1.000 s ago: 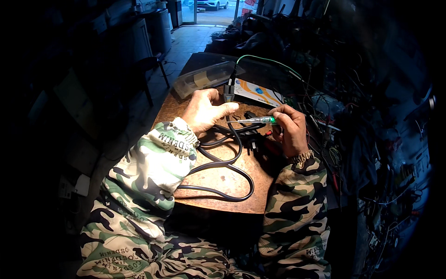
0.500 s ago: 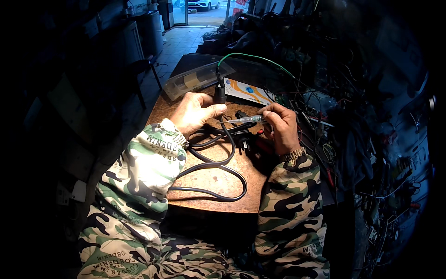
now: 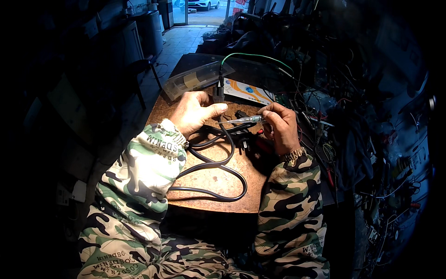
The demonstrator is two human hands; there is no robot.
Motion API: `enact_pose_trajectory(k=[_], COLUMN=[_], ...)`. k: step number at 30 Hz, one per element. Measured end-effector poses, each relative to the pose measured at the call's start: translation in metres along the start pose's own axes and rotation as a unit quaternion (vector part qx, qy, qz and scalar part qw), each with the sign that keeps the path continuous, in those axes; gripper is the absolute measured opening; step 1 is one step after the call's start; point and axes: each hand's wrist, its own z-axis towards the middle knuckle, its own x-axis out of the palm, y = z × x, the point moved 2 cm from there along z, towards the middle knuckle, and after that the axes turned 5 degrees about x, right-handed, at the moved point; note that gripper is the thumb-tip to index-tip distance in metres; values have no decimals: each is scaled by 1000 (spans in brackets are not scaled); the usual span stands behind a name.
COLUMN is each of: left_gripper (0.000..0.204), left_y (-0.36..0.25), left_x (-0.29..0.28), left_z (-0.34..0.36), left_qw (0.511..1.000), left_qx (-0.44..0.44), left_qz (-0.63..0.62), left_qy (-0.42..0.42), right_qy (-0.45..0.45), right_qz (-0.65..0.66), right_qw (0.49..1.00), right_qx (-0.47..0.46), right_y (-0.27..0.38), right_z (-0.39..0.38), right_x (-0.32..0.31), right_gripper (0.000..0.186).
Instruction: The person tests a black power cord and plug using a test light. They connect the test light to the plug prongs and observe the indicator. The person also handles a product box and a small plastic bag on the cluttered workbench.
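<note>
My left hand (image 3: 191, 113) grips the black connector (image 3: 218, 95) of a thick power cord, thumb across its lower part. A black clip-like piece (image 3: 221, 76) stands at the connector's top, and a green wire (image 3: 253, 56) arches from it to the right. In my right hand (image 3: 282, 126) is a tester screwdriver (image 3: 246, 120) with a clear handle, pinched between thumb and fingers. Its thin tip points left, just below my left thumb; whether it touches the cord I cannot tell. The black cord (image 3: 242, 186) loops over the wooden tabletop (image 3: 218, 204) between my forearms.
Behind the connector lies a white and orange box (image 3: 248, 91), beside a clear plastic tray (image 3: 190, 81). A black plug (image 3: 244, 144) and a red-handled tool (image 3: 263, 139) lie near my right hand. Tangled wires and tools (image 3: 320, 121) crowd the right side. A stool (image 3: 139, 67) stands at the far left.
The connector's upper end has turned slightly in my left hand, and the clip with the green wire has shifted a little to the right. My right hand and the tester screwdriver look nearly still.
</note>
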Motion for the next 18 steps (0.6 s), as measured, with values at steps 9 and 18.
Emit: enact_pose_trajectory(k=[9, 18], left_gripper=[45, 46], left_y=[0, -1], left_x=[0, -2], left_z=[1, 0], left_qw=[999, 997], left_qx=[30, 19], left_qz=[36, 65], left_qy=[-18, -39], right_qy=[-6, -1], right_qz=[-15, -16], right_qw=[1000, 1000], right_qx=[-11, -5], right_y=[-1, 2], right_z=[1, 0], right_x=[1, 5], right_gripper=[19, 17])
